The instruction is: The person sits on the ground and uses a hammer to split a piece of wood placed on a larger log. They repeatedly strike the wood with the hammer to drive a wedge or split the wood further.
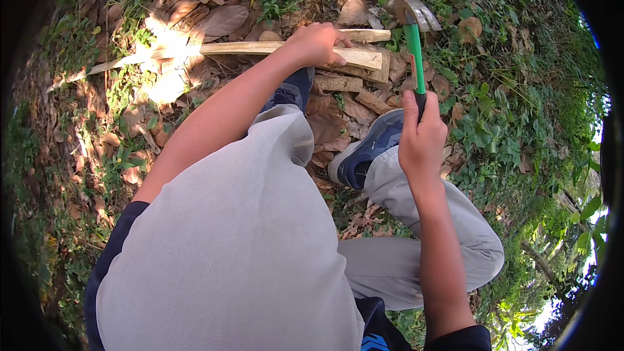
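My left hand (313, 45) is closed over a long pale wooden strip (361, 58), its fingers curled down across the wood near the strip's right end. The strip runs far out to the left along the ground. Beneath that end lies a wider wooden block (382, 68). A second piece of wood (367, 35) sticks out just beyond my fingers. In my right hand (421, 133) is a claw hammer (416, 52), gripped by the dark lower part of its green handle. The hammer stands upright to the right of the wood, its metal head not touching the strip.
Short wood offcuts (338, 83) lie on the near side of the strip. Dry brown leaves (224, 21) and green plants (497, 110) cover the ground. My blue shoe (374, 146) is close to the wood, and my grey-trousered legs (227, 240) fill the near middle.
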`<state>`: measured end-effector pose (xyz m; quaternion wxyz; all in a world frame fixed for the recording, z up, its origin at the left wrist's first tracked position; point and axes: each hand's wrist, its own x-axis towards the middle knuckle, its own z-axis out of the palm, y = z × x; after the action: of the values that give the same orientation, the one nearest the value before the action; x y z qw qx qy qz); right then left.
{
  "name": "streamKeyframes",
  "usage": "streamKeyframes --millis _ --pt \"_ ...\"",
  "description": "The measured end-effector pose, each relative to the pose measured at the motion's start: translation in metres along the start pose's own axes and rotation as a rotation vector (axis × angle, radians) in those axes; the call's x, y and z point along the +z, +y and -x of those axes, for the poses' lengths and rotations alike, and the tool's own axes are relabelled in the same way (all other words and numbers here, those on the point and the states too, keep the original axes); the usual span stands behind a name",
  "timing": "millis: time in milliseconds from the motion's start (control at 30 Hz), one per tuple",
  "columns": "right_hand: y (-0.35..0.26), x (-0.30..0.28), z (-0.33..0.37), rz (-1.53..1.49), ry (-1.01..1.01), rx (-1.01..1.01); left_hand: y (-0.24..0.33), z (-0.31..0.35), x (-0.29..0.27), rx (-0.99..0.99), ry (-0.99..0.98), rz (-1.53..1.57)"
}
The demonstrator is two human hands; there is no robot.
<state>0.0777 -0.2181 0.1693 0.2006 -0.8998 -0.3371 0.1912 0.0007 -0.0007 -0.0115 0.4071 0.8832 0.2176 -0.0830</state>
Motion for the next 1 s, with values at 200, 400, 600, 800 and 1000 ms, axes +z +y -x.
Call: streamKeyframes --millis 200,400,600,800,1000 --pt "0.064 0.036 0.011 0.221 -0.094 0.117 0.003 -0.003 0.0 0.013 -0.006 0.001" --pt "0.012 0.009 -0.002 0.007 -0.03 0.06 0.001 -0.001 -0.001 -0.026 -0.033 0.029" --pt "0.014 0.008 -0.005 0.031 0.004 0.049 0.0 0.0 -0.001 -0.011 -0.028 0.001" --pt "0.043 0.024 0.008 0.226 -0.213 0.215 0.001 -0.001 0.002 0.011 -0.003 -0.004" --pt "-0.007 -0.001 -0.005 0.042 -0.016 0.027 -0.002 -0.001 0.002 -0.001 -0.016 0.011"
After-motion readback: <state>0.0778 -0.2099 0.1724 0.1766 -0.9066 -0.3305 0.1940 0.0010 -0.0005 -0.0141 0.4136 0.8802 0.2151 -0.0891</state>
